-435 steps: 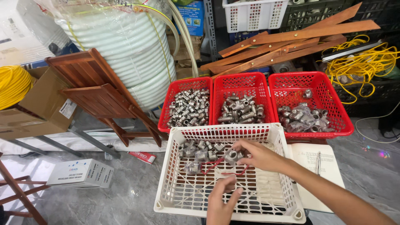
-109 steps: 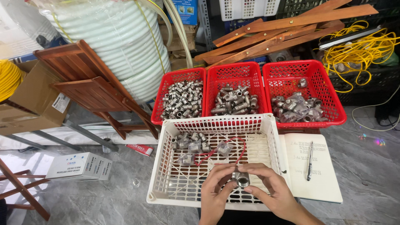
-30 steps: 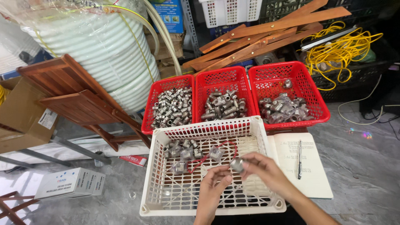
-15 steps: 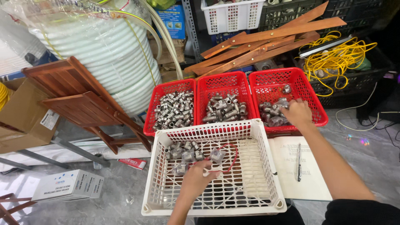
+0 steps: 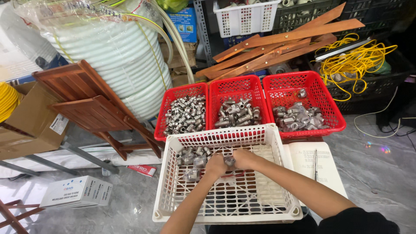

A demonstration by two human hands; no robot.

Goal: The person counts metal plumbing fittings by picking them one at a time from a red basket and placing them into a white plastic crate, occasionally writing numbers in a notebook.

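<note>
Both my hands meet over the white plastic basket [image 5: 277, 143]. My left hand [image 5: 215, 164] and my right hand [image 5: 243, 158] together grip one small silver metal fitting [image 5: 229, 161] between the fingertips. A small heap of similar metal fittings [image 5: 193, 157] lies in the basket's far left corner, just left of my left hand. Behind the basket stand three red baskets: the left one [image 5: 175, 94], the middle one [image 5: 234, 86] and the right one [image 5: 323, 95], each holding a pile of silver fittings.
An open notebook with a pen [image 5: 315, 164] lies right of the white basket. Wooden folding furniture [image 5: 93, 104] and a big white hose coil [image 5: 117, 56] stand at left. Wooden slats [image 5: 277, 45], yellow cable [image 5: 355, 60], a cardboard box [image 5: 30, 121] and a small white box [image 5: 76, 190] surround the spot.
Half a second ago my right hand reached out to the right red basket; it has come back to the white basket and now meets my left hand on a fitting.
</note>
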